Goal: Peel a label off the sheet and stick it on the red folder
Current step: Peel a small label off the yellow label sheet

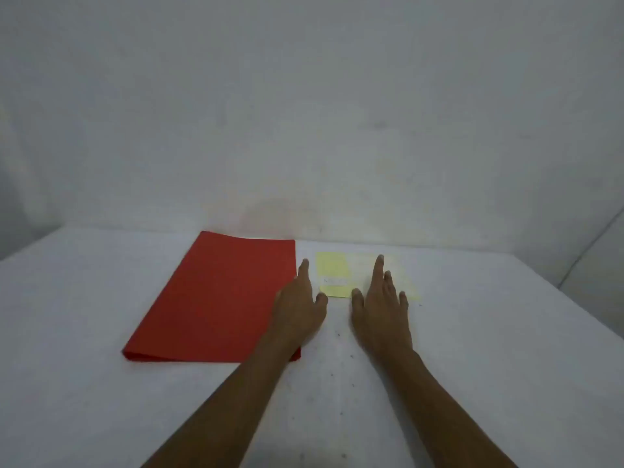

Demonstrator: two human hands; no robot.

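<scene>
reaching over the white table (101,332), both my hands are flat and spread, gripping nothing. my left hand (299,307) lies across the right edge of the red folder (219,298). just right of the folder sits the yellow label sheet (332,268), under my right hand (383,305) and its fingertips (380,260).

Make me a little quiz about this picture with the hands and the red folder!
1. True or false: the flat red paper folder lies left of the pale yellow label sheet.
2. Which hand covers part of the sheet: A left hand, B right hand?
3. Fill in: both hands have their fingers ____.

Key: 1 true. 2 B. 3 open, holding nothing.
</scene>
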